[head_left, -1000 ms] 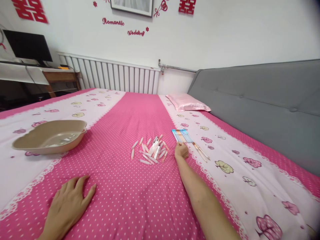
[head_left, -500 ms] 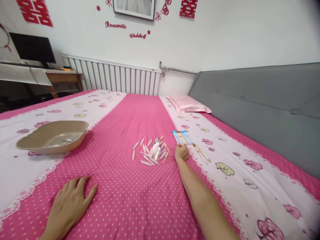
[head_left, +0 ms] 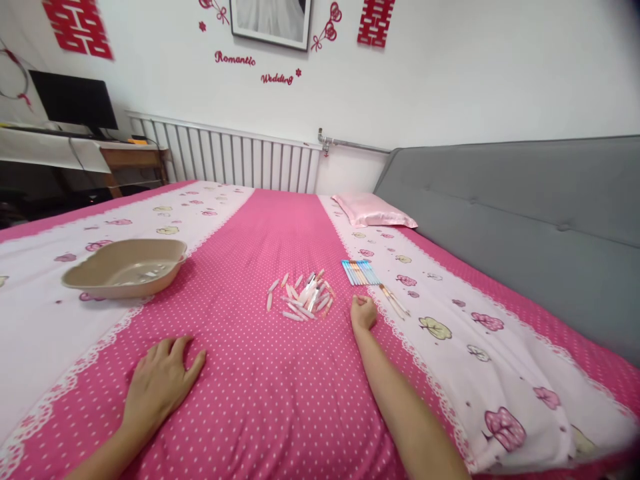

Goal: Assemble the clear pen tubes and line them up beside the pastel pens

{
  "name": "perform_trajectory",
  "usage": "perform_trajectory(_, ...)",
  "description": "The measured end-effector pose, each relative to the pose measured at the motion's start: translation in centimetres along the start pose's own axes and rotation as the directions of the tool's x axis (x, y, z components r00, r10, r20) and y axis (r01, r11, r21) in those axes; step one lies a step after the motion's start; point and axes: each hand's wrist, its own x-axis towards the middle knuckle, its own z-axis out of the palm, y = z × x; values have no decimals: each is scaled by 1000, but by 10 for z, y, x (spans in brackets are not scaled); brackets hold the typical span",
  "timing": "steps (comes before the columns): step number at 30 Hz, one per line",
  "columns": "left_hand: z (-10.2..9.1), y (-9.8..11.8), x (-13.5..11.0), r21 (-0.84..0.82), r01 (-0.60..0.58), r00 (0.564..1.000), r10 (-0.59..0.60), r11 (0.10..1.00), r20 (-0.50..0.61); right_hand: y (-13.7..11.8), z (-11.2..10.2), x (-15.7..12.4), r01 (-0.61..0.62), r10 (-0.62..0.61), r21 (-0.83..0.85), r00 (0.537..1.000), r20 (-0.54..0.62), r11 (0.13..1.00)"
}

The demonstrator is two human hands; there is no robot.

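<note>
My left hand (head_left: 163, 380) lies flat on the pink dotted bedspread, fingers spread, holding nothing. Closed into a loose fist, my right hand (head_left: 364, 312) rests on the bed just below a neat row of slim pens (head_left: 361, 273); no object sticks out of its fingers. These pens lie side by side, mostly pale blue with some orange ones and bright blue far ends. A few longer, thin sticks with brown ends (head_left: 394, 301) lie slantwise to the right of the fist. Left of it is a loose pile of small pink, white and clear tapered pieces (head_left: 306, 298).
A beige plastic basin (head_left: 125, 267) with some small clear pieces inside stands on the left of the bed. A pink pillow (head_left: 373, 210) lies near the grey headboard (head_left: 525, 200). Beyond the bed are a white radiator (head_left: 225, 153) and a desk with a monitor (head_left: 75, 100).
My right hand has drawn back slightly from the near ends of the pen row, leaving a gap. The left hand still lies flat. The camera view has shifted a little.
</note>
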Motion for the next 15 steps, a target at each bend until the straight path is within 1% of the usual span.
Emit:
perform_trajectory(2,-3,2,-2,-6,-8,1000,8,1000,-9,7,-17,-17,-7,3,54,998,70,999)
perform_trajectory(4,-6,4,-3,-7,-17,1000,16,1000,-24,14,-38,-39,-21,2,117,987,163,993)
perform_trajectory(6,-8,5,-4,-6,-15,999,15,1000,-31,21,-64,-64,-47,-11,192,958,287,980)
perform_trajectory(9,-8,4,-6,-6,-11,999,11,1000,-31,29,-110,-102,-91,-49,265,876,479,960)
perform_trajectory(10,-8,4,-7,-8,-13,999,13,1000,-33,32,-127,-115,-123,-59,282,825,562,951)
perform_trajectory(11,-8,4,-8,-9,-14,999,14,1000,-36,35,-143,-127,-218,-87,326,699,710,920)
perform_trajectory(12,-7,3,-8,-10,-14,999,13,1000,-39,40,-158,-139,-290,-114,328,568,815,899)
perform_trajectory(13,-7,3,-9,-13,-13,999,12,1000,-42,45,-172,-152,-314,-131,284,431,893,906)
perform_trajectory(14,-6,3,-11,-17,-12,999,11,1000,-44,52,-183,-164,-302,-130,220,291,948,927)
perform_trajectory(15,-6,3,-12,-22,-12,999,11,1000,-44,60,-193,-177,-251,-107,142,149,983,958)
